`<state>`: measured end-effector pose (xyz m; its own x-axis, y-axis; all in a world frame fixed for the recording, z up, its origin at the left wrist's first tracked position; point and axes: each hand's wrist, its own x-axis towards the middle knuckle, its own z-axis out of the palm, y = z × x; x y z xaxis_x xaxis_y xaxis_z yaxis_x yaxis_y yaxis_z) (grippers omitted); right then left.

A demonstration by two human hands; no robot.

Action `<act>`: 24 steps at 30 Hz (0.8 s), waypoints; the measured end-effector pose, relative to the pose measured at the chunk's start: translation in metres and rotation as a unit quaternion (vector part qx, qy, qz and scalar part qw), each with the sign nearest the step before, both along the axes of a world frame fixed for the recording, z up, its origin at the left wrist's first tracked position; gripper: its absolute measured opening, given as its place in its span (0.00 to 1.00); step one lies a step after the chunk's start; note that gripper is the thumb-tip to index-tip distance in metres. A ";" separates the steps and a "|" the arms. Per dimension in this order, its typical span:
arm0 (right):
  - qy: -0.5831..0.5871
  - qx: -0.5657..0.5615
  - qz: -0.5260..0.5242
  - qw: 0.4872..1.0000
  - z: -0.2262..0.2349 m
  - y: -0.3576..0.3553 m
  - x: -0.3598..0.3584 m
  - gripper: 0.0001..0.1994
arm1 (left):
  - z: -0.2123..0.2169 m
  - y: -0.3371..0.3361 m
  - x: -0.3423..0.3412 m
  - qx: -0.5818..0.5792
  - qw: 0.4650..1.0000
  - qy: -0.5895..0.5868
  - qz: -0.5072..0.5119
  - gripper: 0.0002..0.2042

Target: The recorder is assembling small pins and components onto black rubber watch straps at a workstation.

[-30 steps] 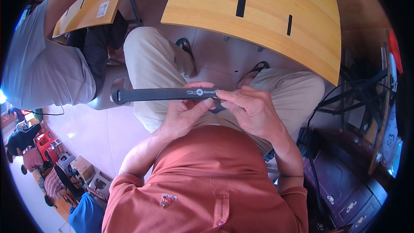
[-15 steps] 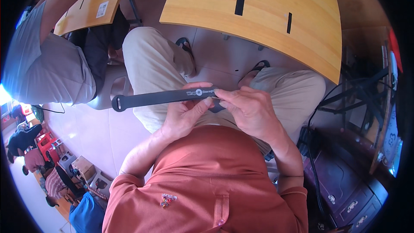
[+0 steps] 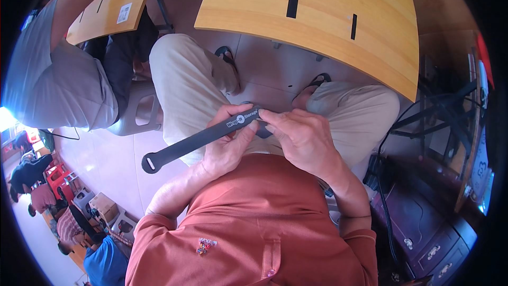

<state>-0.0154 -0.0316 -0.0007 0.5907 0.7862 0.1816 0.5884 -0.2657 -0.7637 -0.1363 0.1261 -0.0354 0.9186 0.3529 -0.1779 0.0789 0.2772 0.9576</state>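
Note:
A black storage strap (image 3: 198, 141) with pale printing stretches across my lap, held above my thighs. Its rounded left end has a slot ringed by a loop and tilts down toward the lower left. My left hand (image 3: 230, 140) is closed on the strap near its right part, thumb on the near side and fingers behind. At the strap's right end, my right hand (image 3: 301, 135) pinches it between thumb and fingers. Part of the strap's right end is hidden by my fingers.
Ahead stands a wooden table (image 3: 317, 0) with two dark slots. A person in grey (image 3: 79, 85) sits at my left by another wooden table (image 3: 114, 8). Dark drawers (image 3: 418, 222) and a black cable (image 3: 389, 222) are at my right. Several people and stools are at the far left.
The strap's left end has swung downward, so the strap now slopes from lower left to upper right. My left hand has turned slightly with it; both hands keep their hold.

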 end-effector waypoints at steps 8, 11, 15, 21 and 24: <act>-0.077 -0.027 -0.006 0.997 0.000 0.000 -0.006 0.18 | -0.004 -0.005 -0.003 0.033 0.999 -0.001 0.023 0.15; -0.078 -0.015 -0.030 0.996 -0.003 0.004 -0.013 0.19 | -0.008 -0.007 -0.004 0.097 0.994 -0.009 0.039 0.14; -0.059 0.007 -0.072 0.996 -0.013 0.007 -0.025 0.19 | -0.014 -0.009 -0.005 0.124 0.991 -0.024 0.054 0.13; -0.044 0.028 -0.090 0.995 -0.016 0.012 -0.031 0.19 | -0.013 -0.010 -0.001 0.180 0.980 -0.025 0.083 0.12; -0.036 0.043 -0.074 0.996 -0.014 0.014 -0.031 0.19 | -0.014 -0.002 0.002 0.195 0.973 -0.077 0.093 0.11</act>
<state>-0.0466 -0.0178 -0.0151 0.6826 0.6708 0.2901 0.6014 -0.2901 -0.7444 -0.1338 0.1240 -0.0491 0.8379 0.5281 0.1381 -0.0916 -0.1134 0.9893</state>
